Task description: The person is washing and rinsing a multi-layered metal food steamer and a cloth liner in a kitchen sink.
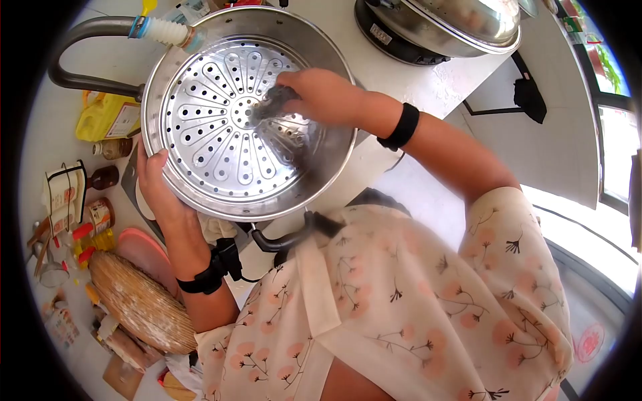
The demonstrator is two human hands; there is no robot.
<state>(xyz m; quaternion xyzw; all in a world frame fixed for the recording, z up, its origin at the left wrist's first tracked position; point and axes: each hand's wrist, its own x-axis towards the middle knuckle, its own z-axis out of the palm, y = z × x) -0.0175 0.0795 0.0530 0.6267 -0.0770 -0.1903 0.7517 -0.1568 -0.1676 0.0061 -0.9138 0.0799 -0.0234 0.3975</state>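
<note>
A round stainless-steel steamer basket (pixel 200 160) with a perforated, petal-patterned bottom fills the upper middle of the view. My left hand (pixel 158 175) grips its rim at the lower left, thumb on the edge. Inside, my right hand (pixel 321 97) holds a dark, blurred scouring pad (pixel 273 103), probably metal wool, against the right part of the bottom. A black loop handle (pixel 276 245) projects from the basket's near side. Over the far left rim reaches a curved grey faucet (pixel 75 30) with a white corrugated hose (pixel 168 31) and a clear nozzle; whether water runs is unclear.
At the upper right, a lidded steel pot (pixel 451 25) stands on a black electric base. Left of the basket are a yellow jug (pixel 108 115), a brown bottle (pixel 104 178), several jars and a pink lid or basin (pixel 150 250). A straw-coloured ribbed object (pixel 140 301) lies nearer me.
</note>
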